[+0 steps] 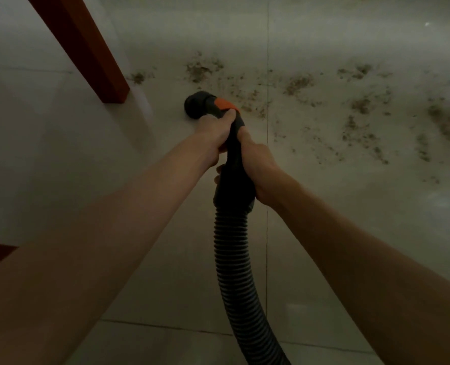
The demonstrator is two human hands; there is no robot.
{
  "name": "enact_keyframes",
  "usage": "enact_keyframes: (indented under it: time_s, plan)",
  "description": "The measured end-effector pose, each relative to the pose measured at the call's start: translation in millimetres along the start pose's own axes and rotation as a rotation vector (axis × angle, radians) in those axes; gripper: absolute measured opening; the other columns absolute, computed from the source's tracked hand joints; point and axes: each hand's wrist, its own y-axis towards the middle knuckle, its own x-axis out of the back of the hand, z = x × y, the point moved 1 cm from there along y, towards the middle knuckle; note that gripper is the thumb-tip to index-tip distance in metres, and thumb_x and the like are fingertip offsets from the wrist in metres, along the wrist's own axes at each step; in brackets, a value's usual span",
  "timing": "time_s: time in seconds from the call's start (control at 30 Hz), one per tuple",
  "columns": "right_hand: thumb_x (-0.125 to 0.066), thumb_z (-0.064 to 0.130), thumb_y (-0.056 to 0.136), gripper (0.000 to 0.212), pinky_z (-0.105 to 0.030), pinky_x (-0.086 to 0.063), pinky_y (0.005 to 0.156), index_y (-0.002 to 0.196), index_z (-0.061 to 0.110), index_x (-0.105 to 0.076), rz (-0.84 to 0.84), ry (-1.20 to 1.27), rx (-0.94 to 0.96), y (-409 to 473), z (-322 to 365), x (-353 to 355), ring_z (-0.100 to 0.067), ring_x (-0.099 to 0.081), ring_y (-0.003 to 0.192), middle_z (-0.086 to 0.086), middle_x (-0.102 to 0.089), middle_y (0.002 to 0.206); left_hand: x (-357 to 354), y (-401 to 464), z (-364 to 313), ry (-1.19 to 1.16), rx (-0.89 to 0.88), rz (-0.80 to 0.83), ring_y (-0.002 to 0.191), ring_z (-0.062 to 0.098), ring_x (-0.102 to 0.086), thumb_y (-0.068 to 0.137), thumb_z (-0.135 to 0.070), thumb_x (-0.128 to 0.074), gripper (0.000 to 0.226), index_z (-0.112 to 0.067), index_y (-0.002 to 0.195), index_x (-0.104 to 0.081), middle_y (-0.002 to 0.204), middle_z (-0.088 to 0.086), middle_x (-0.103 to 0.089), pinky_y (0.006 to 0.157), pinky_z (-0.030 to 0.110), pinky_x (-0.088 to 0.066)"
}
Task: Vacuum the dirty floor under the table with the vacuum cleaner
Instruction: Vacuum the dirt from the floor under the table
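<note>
Both hands (pixel 245 151) grip the hose handle (pixel 234 180); nozzle mouth hidden

Layout of the floor scene. The nozzle (pixel 196 104) sits on the floor (pixel 60 159) just above frame centre, with the table leg (pixel 87 48) at its 10 o'clock and the scattered dirt (pixel 323 101) from 1 to 4 o'clock. The left hand (pixel 216 135) grips the handle (pixel 234 164) directly behind the nozzle; the right hand (pixel 260 167) grips it at 5 o'clock of the left (further back). The hose (pixel 234 272) trails from the handle toward 6 o'clock.
</note>
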Motion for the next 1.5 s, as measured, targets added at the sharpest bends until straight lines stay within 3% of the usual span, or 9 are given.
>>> enact_keyframes:
  time_s: [0.23,0.37,0.57,0.67,0.87,1.07,1.2,1.37,1.5]
  plan:
    - [-0.031,0.051,0.098,0.058,-0.048,-0.054,0.085,0.108,0.000,-0.055,-0.121,-0.002,0.040,26.2,13.1,-18.0,-0.036,-0.066,0.090,-0.020,-0.065,0.103,-3.9,24.2,-15.0,0.023,-0.013,0.065,0.112,0.030,-0.058,0.093,-0.035,-0.053,0.055,0.001,0.134,-0.045,0.130,0.017,-0.055,0.087,0.036,-0.050]
    - [-0.030,0.049,0.100,0.049,-0.044,-0.055,0.085,0.101,0.005,-0.051,-0.169,-0.013,0.065,32.5,18.1,-13.0,-0.031,-0.065,0.090,-0.016,-0.065,0.101,-11.1,28.5,-20.9,0.062,-0.004,0.116,0.106,0.030,-0.060,0.093,-0.038,-0.052,0.055,0.003,0.129,-0.049,0.122,0.016,-0.059,0.074,0.032,-0.049]
    - [-0.036,0.050,0.097,0.048,-0.052,-0.055,0.081,0.085,0.006,-0.051,-0.061,-0.043,0.105,47.4,37.4,-20.8,-0.040,-0.066,0.087,-0.023,-0.066,0.098,2.1,48.3,-33.3,-0.074,-0.064,0.032,0.086,0.023,-0.057,0.095,-0.026,-0.052,0.042,0.003,0.126,-0.048,0.110,0.014,-0.058,0.052,0.026,-0.047]
    - [-0.037,0.050,0.097,0.048,-0.054,-0.055,0.082,0.095,0.004,-0.050,-0.036,-0.005,0.097,53.9,42.6,-23.8,-0.041,-0.066,0.088,-0.024,-0.066,0.099,4.1,54.6,-38.4,-0.071,-0.057,-0.002,0.081,0.022,-0.057,0.095,-0.025,-0.052,0.040,0.002,0.125,-0.050,0.109,0.014,-0.059,0.050,0.026,-0.046]
    - [-0.034,0.053,0.097,0.052,-0.052,-0.055,0.081,0.098,0.004,-0.050,-0.089,0.072,0.075,61.4,35.6,-19.8,-0.041,-0.066,0.087,-0.024,-0.066,0.099,-11.0,52.9,-38.0,-0.025,-0.023,0.053,0.089,0.023,-0.059,0.094,-0.032,-0.052,0.048,0.001,0.130,-0.049,0.120,0.012,-0.059,0.052,0.027,-0.046]
    - [-0.036,0.052,0.097,0.047,-0.053,-0.056,0.080,0.079,0.011,-0.050,-0.175,0.164,0.035,57.3,18.6,11.8,-0.038,-0.067,0.084,-0.021,-0.067,0.094,-44.2,38.9,-31.2,0.064,-0.065,0.139,0.092,0.024,-0.057,0.095,-0.029,-0.051,0.044,0.002,0.128,-0.049,0.113,0.011,-0.059,0.059,0.028,-0.048]
    - [-0.039,0.050,0.097,0.046,-0.054,-0.056,0.080,0.092,0.008,-0.056,-0.099,0.228,0.023,46.5,15.1,34.2,-0.034,-0.067,0.075,-0.020,-0.068,0.090,-58.1,28.2,-28.6,0.103,-0.066,0.134,0.099,0.026,-0.060,0.095,-0.028,-0.052,0.039,0.000,0.123,-0.052,0.111,0.010,-0.061,0.084,0.036,-0.052]
    - [-0.042,0.045,0.099,0.046,-0.035,-0.056,0.052,0.119,0.005,-0.054,-0.005,0.310,0.014,24.9,20.0,58.7,-0.024,-0.063,0.047,-0.017,-0.065,0.073,-74.0,6.3,-31.0,0.102,-0.058,0.118,0.087,0.025,-0.056,0.097,-0.022,-0.049,0.018,-0.005,0.103,-0.051,0.089,0.008,-0.054,0.078,0.032,-0.051]
    - [-0.045,0.045,0.098,0.046,-0.035,-0.057,0.050,0.116,0.004,-0.057,-0.018,0.312,0.005,14.1,17.3,74.9,-0.022,-0.063,0.046,-0.016,-0.066,0.072,-89.6,-6.9,-29.1,0.096,-0.028,0.127,0.086,0.025,-0.055,0.097,-0.023,-0.048,0.017,-0.005,0.098,-0.048,0.079,0.006,-0.052,0.081,0.034,-0.051]
